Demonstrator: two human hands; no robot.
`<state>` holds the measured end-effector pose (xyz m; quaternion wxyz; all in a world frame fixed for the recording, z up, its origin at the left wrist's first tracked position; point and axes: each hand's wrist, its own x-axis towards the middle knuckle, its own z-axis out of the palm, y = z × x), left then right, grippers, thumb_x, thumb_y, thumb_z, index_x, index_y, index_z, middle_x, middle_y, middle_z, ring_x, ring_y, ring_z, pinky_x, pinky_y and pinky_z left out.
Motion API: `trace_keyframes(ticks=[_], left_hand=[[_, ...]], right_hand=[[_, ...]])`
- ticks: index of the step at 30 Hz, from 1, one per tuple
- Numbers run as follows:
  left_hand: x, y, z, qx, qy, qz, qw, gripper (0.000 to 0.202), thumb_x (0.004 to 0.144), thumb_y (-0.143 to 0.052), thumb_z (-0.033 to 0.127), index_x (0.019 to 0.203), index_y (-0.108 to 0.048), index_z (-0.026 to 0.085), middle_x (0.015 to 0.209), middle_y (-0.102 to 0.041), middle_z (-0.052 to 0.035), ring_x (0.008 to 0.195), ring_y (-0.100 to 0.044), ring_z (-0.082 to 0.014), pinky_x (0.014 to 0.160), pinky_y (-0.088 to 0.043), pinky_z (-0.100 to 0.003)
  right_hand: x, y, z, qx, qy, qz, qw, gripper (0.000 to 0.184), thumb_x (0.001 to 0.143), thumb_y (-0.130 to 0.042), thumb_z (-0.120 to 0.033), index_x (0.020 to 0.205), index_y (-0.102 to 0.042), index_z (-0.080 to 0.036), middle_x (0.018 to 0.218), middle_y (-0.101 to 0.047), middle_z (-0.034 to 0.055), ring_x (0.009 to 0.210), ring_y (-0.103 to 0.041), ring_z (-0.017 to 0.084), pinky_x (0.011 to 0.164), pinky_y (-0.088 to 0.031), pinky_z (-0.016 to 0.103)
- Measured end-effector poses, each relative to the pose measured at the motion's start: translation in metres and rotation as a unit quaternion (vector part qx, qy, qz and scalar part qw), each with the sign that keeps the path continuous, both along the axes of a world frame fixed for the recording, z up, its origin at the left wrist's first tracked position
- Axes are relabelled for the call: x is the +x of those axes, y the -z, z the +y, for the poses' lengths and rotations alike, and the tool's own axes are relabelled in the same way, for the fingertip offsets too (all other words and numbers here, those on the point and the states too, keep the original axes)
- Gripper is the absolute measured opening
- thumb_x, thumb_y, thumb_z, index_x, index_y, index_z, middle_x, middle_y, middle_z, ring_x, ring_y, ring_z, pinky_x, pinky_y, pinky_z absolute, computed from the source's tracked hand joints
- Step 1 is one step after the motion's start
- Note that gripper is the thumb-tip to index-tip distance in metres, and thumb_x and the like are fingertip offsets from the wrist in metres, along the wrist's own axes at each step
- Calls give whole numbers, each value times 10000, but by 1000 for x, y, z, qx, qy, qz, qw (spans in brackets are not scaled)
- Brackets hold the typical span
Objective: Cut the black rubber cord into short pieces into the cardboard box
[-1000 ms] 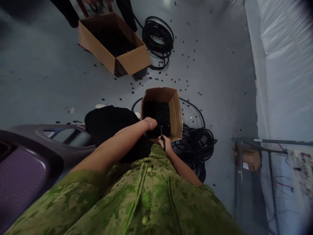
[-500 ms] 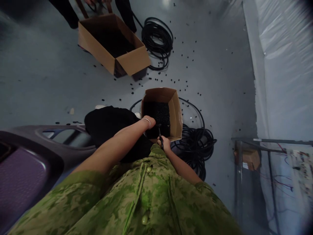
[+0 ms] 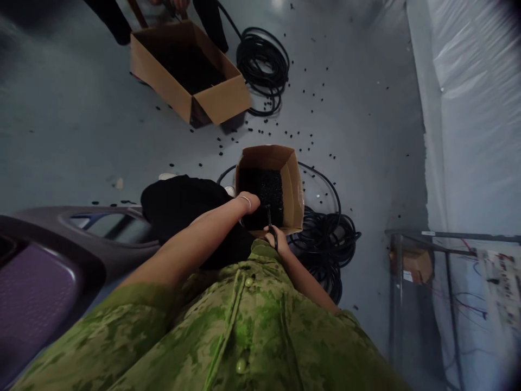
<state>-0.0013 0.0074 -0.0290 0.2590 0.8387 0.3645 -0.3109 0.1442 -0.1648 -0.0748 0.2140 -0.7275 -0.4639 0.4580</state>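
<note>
A small open cardboard box [image 3: 293, 184] holding many small black pieces stands on the floor below me. My left hand [image 3: 249, 203], with a bracelet on the wrist, reaches over the box's near edge; its fingers are hidden. My right hand [image 3: 277, 239] is closed on a pair of black-handled scissors [image 3: 271, 224], whose tip points into the box. A black cable runs beside the box down to a black cable coil [image 3: 329, 239] on its right.
A larger cardboard box [image 3: 220, 100] stands farther off with another person's legs behind it. A second cable coil [image 3: 262, 68] lies beside it. Small black pieces are scattered over the grey floor. A purple seat [image 3: 36, 282] is at left, a metal rack [image 3: 448, 282] at right.
My right hand with the scissors has shifted slightly, down and to the right again. My left hand stays over the box.
</note>
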Motion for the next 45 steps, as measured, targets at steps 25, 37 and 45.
trace_keyframes(ticks=[25, 37, 45], left_hand=[[3, 15, -4, -18, 33, -34, 999, 328, 748, -753, 246, 1074, -781, 221, 1124, -754, -145, 1107, -672, -290, 925, -521, -338], [0, 8, -3, -8, 28, -32, 999, 319, 782, -719, 263, 1092, -765, 206, 1141, -747, -149, 1101, -671, -274, 919, -515, -316], [2, -5, -2, 4, -8, -46, 999, 344, 842, -660, 287, 1157, -741, 174, 1173, -725, -198, 1111, -669, -313, 912, -521, -359]], right_hand=[[0, 7, -5, 49, -15, -16, 999, 186, 714, -560, -242, 823, -704, -198, 696, -676, -6, 650, -617, 137, 647, -447, 206], [-3, 8, -1, 20, 1, -27, 999, 174, 712, -565, -236, 811, -702, -194, 678, -676, -9, 655, -612, 141, 646, -459, 205], [2, 0, -5, 23, 5, 10, 1000, 324, 691, -559, -204, 972, -720, -205, 785, -717, 2, 744, -639, 171, 738, -490, 250]])
